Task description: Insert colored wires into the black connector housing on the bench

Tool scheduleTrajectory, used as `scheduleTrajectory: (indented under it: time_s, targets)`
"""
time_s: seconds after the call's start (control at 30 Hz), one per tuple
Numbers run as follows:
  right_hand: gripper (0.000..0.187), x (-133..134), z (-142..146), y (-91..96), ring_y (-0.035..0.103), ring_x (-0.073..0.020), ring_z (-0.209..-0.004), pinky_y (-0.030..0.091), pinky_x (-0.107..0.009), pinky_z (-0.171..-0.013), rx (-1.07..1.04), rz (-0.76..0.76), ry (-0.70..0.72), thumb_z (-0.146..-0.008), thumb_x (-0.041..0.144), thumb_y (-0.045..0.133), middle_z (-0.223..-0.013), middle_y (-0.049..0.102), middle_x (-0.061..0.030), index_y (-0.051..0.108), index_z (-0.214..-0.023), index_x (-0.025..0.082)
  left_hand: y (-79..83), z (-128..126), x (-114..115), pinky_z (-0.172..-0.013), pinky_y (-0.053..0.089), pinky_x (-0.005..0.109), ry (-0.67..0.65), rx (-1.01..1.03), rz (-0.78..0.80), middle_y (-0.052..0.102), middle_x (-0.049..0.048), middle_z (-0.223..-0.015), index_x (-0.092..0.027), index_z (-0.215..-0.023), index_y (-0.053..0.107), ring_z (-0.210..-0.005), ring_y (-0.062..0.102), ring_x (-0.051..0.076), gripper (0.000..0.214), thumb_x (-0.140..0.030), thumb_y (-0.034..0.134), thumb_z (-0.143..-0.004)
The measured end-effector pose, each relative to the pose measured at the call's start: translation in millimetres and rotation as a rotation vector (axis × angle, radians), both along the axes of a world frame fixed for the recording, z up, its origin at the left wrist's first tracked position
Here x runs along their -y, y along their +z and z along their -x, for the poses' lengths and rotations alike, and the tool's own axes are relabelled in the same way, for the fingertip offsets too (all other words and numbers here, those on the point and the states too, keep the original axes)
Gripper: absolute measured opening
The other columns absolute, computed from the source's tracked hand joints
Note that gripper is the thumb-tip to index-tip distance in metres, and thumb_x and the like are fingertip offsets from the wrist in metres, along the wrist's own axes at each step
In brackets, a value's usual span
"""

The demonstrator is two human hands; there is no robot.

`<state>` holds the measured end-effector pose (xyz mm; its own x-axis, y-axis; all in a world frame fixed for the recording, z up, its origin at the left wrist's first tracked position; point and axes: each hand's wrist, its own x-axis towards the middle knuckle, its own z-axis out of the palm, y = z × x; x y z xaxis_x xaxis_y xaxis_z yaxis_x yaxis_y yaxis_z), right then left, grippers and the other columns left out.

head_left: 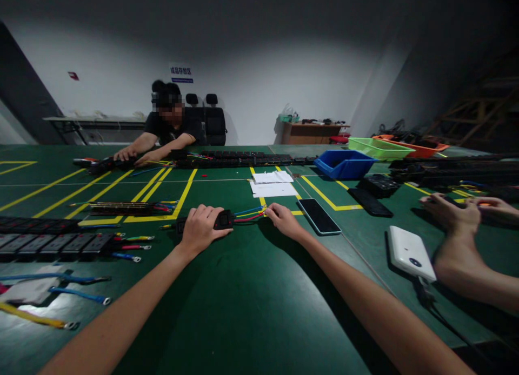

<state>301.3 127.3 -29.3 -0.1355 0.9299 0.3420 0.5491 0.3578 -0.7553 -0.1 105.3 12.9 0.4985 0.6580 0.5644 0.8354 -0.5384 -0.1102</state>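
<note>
My left hand [200, 229] is closed over a small black socket module [223, 220] with a red switch, pressing it on the green table [243, 299]. Blue, red and yellow wires [248, 214] run from the module to the right. My right hand [284, 219] pinches the far ends of those wires, fingers closed on them. Both arms stretch forward from the lower edge of the picture.
A phone [319, 216] lies right of my right hand, a white device [410, 253] beyond it. Another person's hands [454, 213] work at the right. A seated person [168, 129] works across the table. Socket strips [52, 242], loose wires [77, 296], papers [273, 188], blue bin [344, 164].
</note>
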Motion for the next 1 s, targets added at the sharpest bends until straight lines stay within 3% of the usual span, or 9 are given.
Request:
scheduleTrajectory:
  time_s: [1.0]
  targets:
    - [0.031,-1.8,-0.4,-2.6,0.049,-0.0161,-0.065,0.031,-0.027,-0.061,0.100,-0.043,-0.007,-0.096,0.046,0.042,-0.071,0.058,0.0005,0.050,-0.077,0.023,0.8,-0.4,0.6,-0.075,0.037,0.039,-0.007,0.029,0.033,0.070,0.0121,-0.100,-0.018,-0.118,0.067,-0.093,0.057,0.031,0.055,-0.059,0.071,-0.082]
